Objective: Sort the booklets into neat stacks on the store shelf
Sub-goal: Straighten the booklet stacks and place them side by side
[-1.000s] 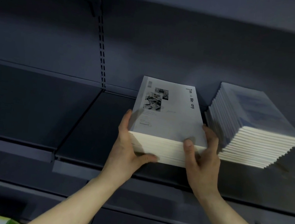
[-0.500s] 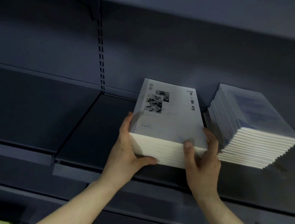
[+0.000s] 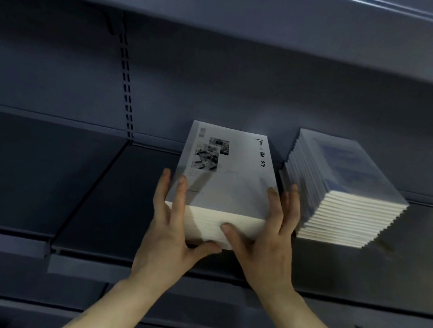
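Shelf (image 3: 401,268): hands apparently square grey booklet stack (image 3: 224,181).

The squared stack of white-covered booklets (image 3: 224,181) is set on the dark metal shelf (image 3: 96,203). Just right of that stack, the slanted stack of blue-covered booklets (image 3: 343,190) is placed; both are backed by the shelf's rear panel (image 3: 218,96).

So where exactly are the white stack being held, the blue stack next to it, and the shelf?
white stack (image 3: 226,189), head view, on its top cover.
blue stack (image 3: 344,177), head view, on its top cover.
shelf (image 3: 112,205), head view, on the bare board left of the stacks.
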Demonstrator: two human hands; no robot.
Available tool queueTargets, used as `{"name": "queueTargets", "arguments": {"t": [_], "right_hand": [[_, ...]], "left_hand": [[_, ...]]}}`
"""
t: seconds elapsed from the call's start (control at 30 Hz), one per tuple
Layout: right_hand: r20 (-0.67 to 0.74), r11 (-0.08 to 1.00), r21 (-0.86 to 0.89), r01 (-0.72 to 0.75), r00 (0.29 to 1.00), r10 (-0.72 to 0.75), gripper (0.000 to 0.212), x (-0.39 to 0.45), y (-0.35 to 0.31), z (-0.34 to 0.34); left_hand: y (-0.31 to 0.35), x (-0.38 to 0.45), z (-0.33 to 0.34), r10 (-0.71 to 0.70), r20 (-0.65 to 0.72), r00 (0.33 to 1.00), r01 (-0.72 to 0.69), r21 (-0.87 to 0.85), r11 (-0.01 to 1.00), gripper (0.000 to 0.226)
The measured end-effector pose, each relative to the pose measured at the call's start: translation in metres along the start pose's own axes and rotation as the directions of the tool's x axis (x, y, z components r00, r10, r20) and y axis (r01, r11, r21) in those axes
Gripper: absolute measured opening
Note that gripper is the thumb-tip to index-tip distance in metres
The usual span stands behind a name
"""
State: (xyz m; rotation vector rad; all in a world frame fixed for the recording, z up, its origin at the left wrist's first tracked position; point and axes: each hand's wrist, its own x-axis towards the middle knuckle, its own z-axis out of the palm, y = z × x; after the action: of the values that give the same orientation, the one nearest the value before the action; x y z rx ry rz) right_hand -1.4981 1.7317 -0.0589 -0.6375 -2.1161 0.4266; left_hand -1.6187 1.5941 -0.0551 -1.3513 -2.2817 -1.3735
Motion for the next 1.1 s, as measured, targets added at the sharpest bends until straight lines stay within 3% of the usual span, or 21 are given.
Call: {"name": "queueTargets", "arguments": {"t": [0.23, 0.37, 0.6, 0.83, 1.1], "right_hand": [[-0.038, 0.996, -0.093, -0.003, 0.999, 0.0, 0.101, 0.001, -0.002, -0.002], [-0.071, 0.998, -0.07, -0.004, 0.997, -0.001, 0.118, 0.0, -0.006, -0.002], [-0.033, 0.994, -0.094, 0.053, 0.998, -0.057, 0.117, -0.003, 0.001, 0.003], [0.018, 0.996, -0.068, 0.053, 0.999, -0.051, 0.119, -0.002, 0.005, 0.004], [-0.029, 0.978, -0.209, -0.012, 1.0, 0.006, 0.117, -0.005, -0.005, 0.004]], "left_hand": [[-0.004, -0.002, 0.001, -0.027, -0.001, 1.0, 0.027, 0.042, 0.999, 0.134], [-0.003, -0.004, -0.001, -0.093, -0.037, 0.995, 0.092, -0.031, 0.995, 0.135], [-0.006, -0.004, 0.001, -0.152, 0.039, 0.988, 0.156, -0.158, 0.975, 0.135], [-0.008, -0.003, 0.001, -0.15, 0.049, 0.988, 0.155, -0.134, 0.979, 0.131], [-0.004, -0.001, 0.0, -0.109, 0.017, 0.994, 0.11, -0.101, 0.989, 0.129]]}}
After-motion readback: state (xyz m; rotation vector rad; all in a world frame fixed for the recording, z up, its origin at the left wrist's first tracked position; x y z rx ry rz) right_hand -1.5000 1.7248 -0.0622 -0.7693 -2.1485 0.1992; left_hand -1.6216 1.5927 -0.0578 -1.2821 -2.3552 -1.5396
